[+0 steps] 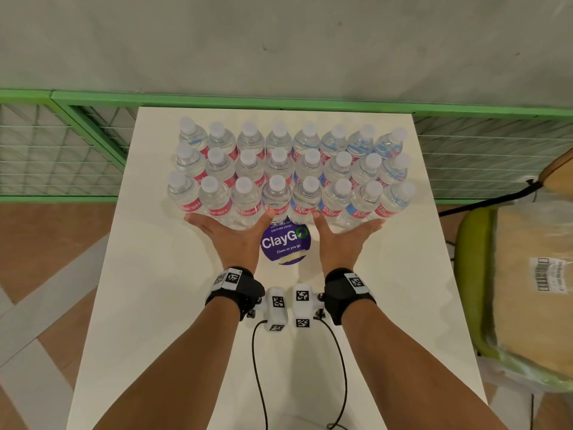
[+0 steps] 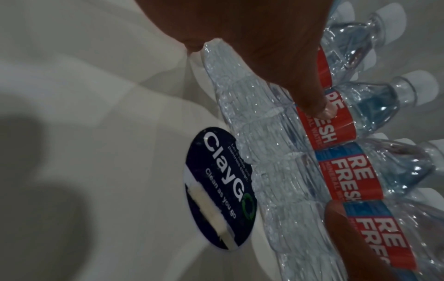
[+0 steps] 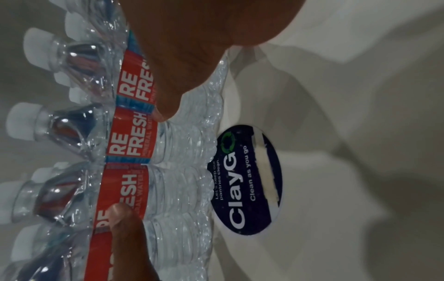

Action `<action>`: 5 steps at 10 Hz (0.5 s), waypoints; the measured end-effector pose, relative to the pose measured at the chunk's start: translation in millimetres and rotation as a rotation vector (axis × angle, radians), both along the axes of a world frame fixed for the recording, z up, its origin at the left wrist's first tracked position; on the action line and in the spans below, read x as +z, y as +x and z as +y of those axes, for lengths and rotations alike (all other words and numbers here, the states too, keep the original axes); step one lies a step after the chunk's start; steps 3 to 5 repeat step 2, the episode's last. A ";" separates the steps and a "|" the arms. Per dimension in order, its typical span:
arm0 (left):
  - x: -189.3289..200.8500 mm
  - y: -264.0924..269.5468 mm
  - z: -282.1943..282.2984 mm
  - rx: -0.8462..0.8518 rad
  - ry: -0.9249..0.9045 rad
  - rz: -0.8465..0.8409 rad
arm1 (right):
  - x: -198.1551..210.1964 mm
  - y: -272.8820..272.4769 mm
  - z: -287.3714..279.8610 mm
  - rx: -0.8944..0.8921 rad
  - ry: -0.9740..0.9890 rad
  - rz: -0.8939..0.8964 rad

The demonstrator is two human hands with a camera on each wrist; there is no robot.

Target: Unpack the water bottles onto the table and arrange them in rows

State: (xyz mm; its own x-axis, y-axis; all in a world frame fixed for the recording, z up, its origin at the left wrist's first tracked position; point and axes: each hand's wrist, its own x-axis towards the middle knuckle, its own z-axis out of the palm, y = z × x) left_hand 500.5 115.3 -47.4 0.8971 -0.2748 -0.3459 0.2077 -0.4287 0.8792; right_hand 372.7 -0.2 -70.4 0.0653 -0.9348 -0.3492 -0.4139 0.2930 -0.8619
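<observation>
Head view — left hand (image 1: pixel 231 235), right hand (image 1: pixel 342 240) flat against 3 bottle rows (image 1: pixel 288 169).

Head cam looks down from above; wrist cams close, low, both sharing sticker (image 2: pixel 221 190).

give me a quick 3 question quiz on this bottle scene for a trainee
1. True or false: the water bottles stand upright in three rows of eight on the white table.
2. Which lies between the hands? A) purple ClayGo sticker B) a cup C) a loose cap
3. Fill in: the left hand and right hand press flat against the ____ row.

Key: 1 true. 2 A. 3 nearest (front).
</observation>
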 end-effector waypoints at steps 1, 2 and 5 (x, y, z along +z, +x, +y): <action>-3.5 1.8 6.6 0.002 -0.006 -0.025 | -0.2 -11.7 0.1 0.016 -0.016 0.005; 1.1 4.6 23.7 0.032 -0.032 -0.003 | 3.2 -37.3 0.3 0.032 -0.001 -0.002; 1.1 4.6 23.7 0.032 -0.032 -0.003 | 3.2 -37.3 0.3 0.032 -0.001 -0.002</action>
